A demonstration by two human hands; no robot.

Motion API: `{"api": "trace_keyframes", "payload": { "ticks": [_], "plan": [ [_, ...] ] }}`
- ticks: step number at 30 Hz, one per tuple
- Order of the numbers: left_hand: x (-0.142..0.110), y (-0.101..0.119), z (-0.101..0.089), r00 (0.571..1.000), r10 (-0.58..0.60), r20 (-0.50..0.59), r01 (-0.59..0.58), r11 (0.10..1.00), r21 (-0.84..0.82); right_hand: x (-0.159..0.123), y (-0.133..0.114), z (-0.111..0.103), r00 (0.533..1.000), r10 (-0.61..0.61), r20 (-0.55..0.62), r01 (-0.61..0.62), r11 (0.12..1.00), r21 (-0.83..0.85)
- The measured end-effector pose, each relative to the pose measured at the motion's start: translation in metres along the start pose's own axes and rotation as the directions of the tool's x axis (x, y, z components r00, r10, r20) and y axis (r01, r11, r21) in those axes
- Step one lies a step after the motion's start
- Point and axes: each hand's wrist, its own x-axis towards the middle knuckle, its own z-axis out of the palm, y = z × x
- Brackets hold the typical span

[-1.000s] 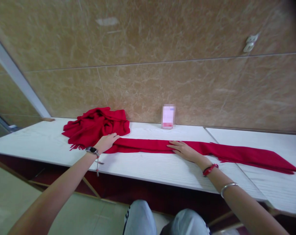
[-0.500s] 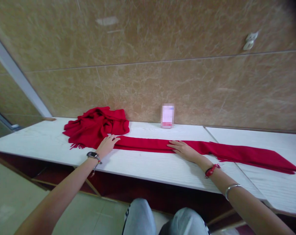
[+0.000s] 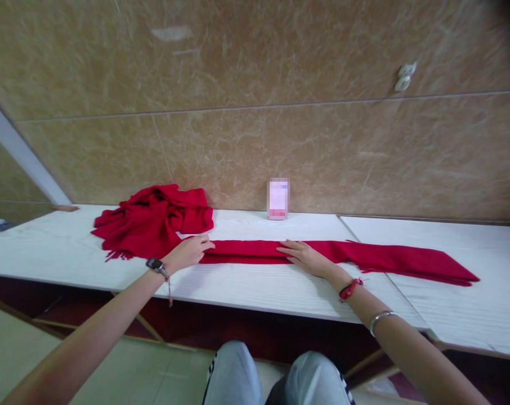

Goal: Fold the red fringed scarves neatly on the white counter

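Observation:
A long red scarf [image 3: 246, 251], folded lengthwise into a narrow strip, lies across a white wood-grain surface. Its far left part joins or touches a crumpled red heap of cloth [image 3: 153, 216] with fringe on its lower edge. Near the heap, my left hand [image 3: 189, 252] rests on the strip, fingers pointing right and slightly bent, thumb side hard to see. Farther right, my right hand [image 3: 306, 259] lies flat across the strip with its fingers stretched out. Beyond it the scarf runs on to a pointed right end, where the layers are less even.
A small pink-and-white item [image 3: 278, 199], blurred, stands against the brown marbled tile wall [image 3: 238, 152]. A small whitish figure [image 3: 405, 77] is on the wall at upper right. Dark open shelves [image 3: 221, 318] lie below the white top [image 3: 246, 287], above my knees [image 3: 233, 371].
My left hand has slid right along the scarf, away from the heap. My right hand stays on the strip. The view has shifted slightly right.

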Motion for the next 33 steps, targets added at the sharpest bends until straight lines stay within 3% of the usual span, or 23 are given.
{"api": "trace_keyframes", "payload": {
  "ticks": [4, 11, 19, 24, 29, 33],
  "plan": [
    [-0.007, 0.005, 0.008, 0.992, 0.064, 0.11, -0.061, 0.998, -0.031, -0.001, 0.003, 0.002, 0.998, -0.03, 0.057, 0.03, 1.0, -0.005],
    [-0.01, 0.004, 0.01, 0.995, 0.064, -0.074, -0.062, 0.998, 0.03, -0.003, 0.001, -0.003, 1.0, -0.022, 0.019, 0.021, 0.999, 0.049],
    [-0.017, 0.005, 0.017, 0.989, 0.136, 0.05, -0.132, 0.989, -0.067, -0.005, -0.005, -0.007, 0.991, -0.059, 0.123, 0.053, 0.997, 0.047],
    [-0.011, 0.009, 0.004, 0.989, 0.129, 0.076, -0.122, 0.988, -0.09, -0.004, -0.009, -0.011, 0.99, -0.053, 0.132, 0.05, 0.998, 0.031],
    [0.009, 0.04, -0.015, 0.992, 0.122, -0.006, -0.12, 0.959, -0.257, -0.004, -0.013, -0.015, 0.988, -0.069, 0.139, 0.069, 0.998, 0.01],
    [0.041, 0.077, -0.005, 0.992, 0.105, -0.064, -0.12, 0.941, -0.315, -0.004, -0.014, -0.017, 0.984, -0.075, 0.159, 0.073, 0.997, 0.016]
  ]
}}
